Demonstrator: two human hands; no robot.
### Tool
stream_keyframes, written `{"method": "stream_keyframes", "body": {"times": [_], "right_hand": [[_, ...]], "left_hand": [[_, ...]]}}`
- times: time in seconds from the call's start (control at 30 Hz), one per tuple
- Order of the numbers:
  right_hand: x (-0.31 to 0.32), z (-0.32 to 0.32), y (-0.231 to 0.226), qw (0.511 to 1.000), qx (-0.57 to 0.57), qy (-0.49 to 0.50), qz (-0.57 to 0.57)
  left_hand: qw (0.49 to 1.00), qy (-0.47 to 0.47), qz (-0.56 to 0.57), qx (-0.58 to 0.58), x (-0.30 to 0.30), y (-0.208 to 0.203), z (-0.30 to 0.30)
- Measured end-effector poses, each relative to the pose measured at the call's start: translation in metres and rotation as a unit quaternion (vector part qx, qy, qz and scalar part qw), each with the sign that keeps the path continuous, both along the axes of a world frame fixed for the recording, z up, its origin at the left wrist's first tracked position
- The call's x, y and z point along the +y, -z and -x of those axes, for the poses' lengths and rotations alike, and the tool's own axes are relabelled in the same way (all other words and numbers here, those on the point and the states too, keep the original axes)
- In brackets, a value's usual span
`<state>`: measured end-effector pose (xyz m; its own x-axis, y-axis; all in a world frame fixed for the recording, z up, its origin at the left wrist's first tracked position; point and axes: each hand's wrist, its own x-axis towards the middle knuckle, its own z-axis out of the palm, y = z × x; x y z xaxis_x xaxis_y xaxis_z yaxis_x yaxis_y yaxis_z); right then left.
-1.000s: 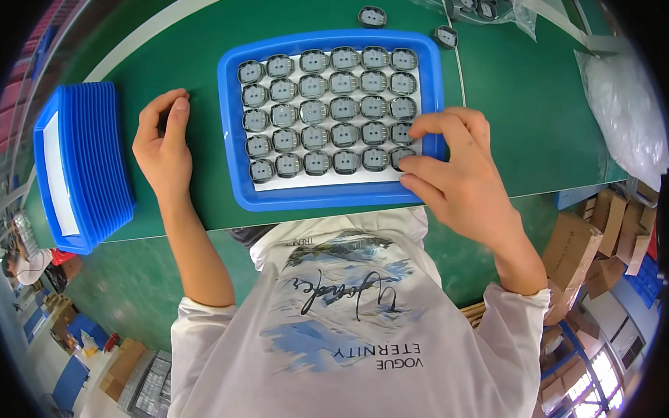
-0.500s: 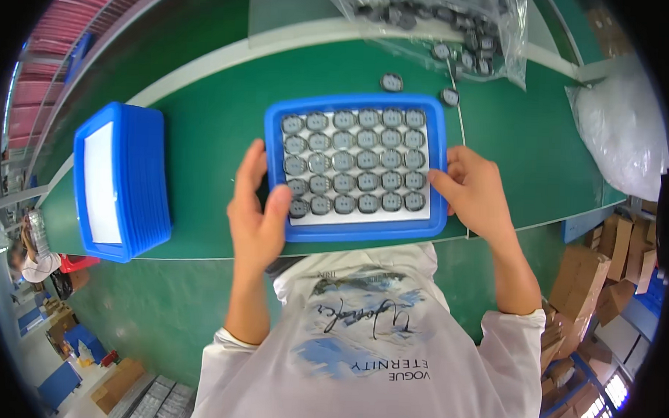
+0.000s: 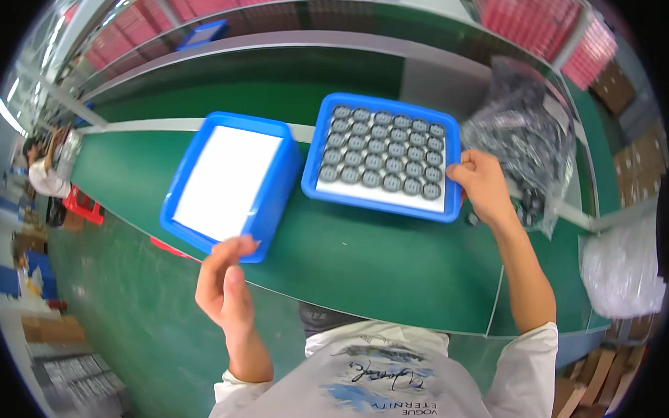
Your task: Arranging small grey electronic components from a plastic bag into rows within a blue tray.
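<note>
View from above of a person at a green tabletop [image 3: 362, 261]; the right hand [image 3: 483, 186] is closed on the right rim of a blue tray [image 3: 379, 203], thumb on top, fingers hidden beneath; the tray lies flat near the middle of the tabletop and is filled with rows of round grey parts [image 3: 384, 153]; the left hand [image 3: 225, 286] hangs open in the air over the tabletop's near edge, holding nothing, its fingertips just beside the near corner of a stack of blue trays [image 3: 272, 207] with a white sheet on top; the stack sits left of the filled tray, close to it, whether touching I cannot tell; a clear bag of dark parts [image 3: 521, 134] lies toward the right end. Judged from this, only one hand bears the loaded tray, so keeping it level, and bringing the free hand to its left rim, would help keep the parts seated; moving slowly near the stack avoids a knock.
</note>
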<state>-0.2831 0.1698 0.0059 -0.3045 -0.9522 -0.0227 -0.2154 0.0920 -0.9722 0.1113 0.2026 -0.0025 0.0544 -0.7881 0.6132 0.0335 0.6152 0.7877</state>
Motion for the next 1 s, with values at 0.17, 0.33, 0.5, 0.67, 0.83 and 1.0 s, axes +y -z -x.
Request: {"method": "stream_keyframes", "body": {"times": [0.17,0.33,0.5,0.67,0.83,1.0], "right_hand": [[-0.039,0.047,0.046,0.997,0.029,0.001,0.079],[-0.086,0.037,0.07,0.998,0.028,0.006,0.055],[-0.128,0.052,0.095,0.998,0.045,0.023,0.021],[-0.116,0.045,0.103,0.996,0.087,0.006,-0.018],[-0.136,0.058,0.096,0.988,0.135,-0.043,-0.062],[-0.149,0.063,0.117,0.991,0.106,-0.065,-0.054]], "left_hand": [[0.977,-0.169,0.121,-0.054,0.094,0.017,-0.018],[0.952,-0.271,-0.141,-0.001,0.152,0.034,-0.027],[0.956,-0.251,-0.153,-0.015,0.145,0.046,0.016],[0.964,-0.236,-0.109,0.059,0.15,0.088,0.03],[0.967,-0.238,-0.079,0.051,0.119,0.112,0.044],[0.955,-0.247,-0.084,0.143,0.097,0.131,0.045]]}}
